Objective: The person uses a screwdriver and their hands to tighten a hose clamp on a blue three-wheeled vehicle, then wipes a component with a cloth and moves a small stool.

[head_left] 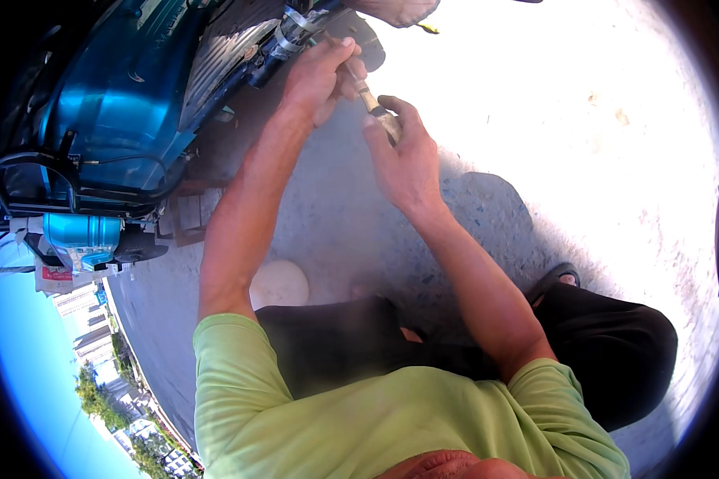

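nearest is the person's light green short-sleeved shirt [375, 423], then black trousers [615, 343] and a dark sandal [553, 278] on the foot at the right. both bare forearms reach up toward the top of the view.

the right hand [403, 156] has its fingers closed around the near end of a slim hand tool [370, 99]. the left hand [321, 76] is farther up, its fingers curled around the tool's thin front part. the tool slants between the two hands, above the ground and next to a vehicle; whether its tip touches the vehicle cannot be told. it looks worn: a thin, dark front part, a pale tan middle, a dark band, and a thicker, mottled grey-beige end in the right hand. no writing can be made out on it.

beyond the left hand is a dark bar [315, 17] wrapped with silver bands [294, 30]. the vehicle [120, 96] fills the upper left, with glossy blue panels, a ridged grey board [220, 60] and black tube guards [76, 172]. pale lettering and a small white mark sit on its blue panel. a round, whitish object [280, 284] lies on the grey concrete ground [335, 199], partly behind the left arm and trousers. farthest, at lower left, are trees [100, 399], pale buildings [92, 331] and blue sky [24, 351].
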A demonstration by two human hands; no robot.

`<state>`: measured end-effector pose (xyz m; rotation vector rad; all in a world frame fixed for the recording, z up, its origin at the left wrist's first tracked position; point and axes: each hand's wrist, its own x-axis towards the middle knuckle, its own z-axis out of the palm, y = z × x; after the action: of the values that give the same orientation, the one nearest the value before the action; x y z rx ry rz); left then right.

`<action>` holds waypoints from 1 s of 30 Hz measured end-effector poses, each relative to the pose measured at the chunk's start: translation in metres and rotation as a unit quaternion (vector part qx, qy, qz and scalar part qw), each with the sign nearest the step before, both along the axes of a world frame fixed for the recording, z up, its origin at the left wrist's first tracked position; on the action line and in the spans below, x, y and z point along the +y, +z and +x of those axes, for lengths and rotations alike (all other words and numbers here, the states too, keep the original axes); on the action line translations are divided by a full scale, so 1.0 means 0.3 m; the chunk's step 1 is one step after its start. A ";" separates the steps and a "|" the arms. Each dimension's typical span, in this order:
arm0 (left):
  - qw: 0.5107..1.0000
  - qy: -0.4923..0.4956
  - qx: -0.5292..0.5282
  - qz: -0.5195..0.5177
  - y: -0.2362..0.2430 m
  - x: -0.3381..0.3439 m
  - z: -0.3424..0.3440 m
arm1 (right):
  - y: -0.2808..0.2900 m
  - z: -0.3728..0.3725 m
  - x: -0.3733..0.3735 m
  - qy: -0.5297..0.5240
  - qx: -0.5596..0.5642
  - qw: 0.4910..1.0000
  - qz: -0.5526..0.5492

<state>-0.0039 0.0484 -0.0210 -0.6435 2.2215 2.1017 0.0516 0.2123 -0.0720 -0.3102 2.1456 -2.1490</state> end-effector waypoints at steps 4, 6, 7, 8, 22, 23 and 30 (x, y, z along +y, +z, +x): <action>1.000 0.007 -0.011 0.010 0.017 -0.005 0.010 | 0.021 -0.008 0.001 0.119 -0.201 0.959 -0.160; 1.000 0.012 -0.014 0.022 0.027 -0.004 0.015 | 0.055 -0.021 0.014 0.217 -0.417 0.809 -0.354; 0.999 0.014 -0.012 0.026 0.036 0.005 0.013 | 0.060 -0.020 0.021 0.220 -0.437 0.784 -0.381; 0.999 0.017 -0.010 0.031 0.039 0.011 0.013 | 0.062 -0.016 0.031 0.224 -0.457 0.759 -0.407; 0.999 0.010 -0.008 0.039 0.029 0.004 0.001 | 0.061 -0.040 0.041 0.269 -0.482 0.692 -0.465; 0.999 0.006 -0.006 0.036 0.029 0.007 -0.005 | 0.016 -0.051 0.040 0.308 -0.488 0.622 -0.529; 1.000 0.004 -0.006 0.017 0.018 -0.002 -0.007 | 0.054 -0.042 0.021 0.193 -0.442 0.814 -0.325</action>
<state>-0.0059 0.0477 -0.0157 -0.6637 2.1764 2.1279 0.0390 0.2186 -0.0558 0.1920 0.7504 -2.0694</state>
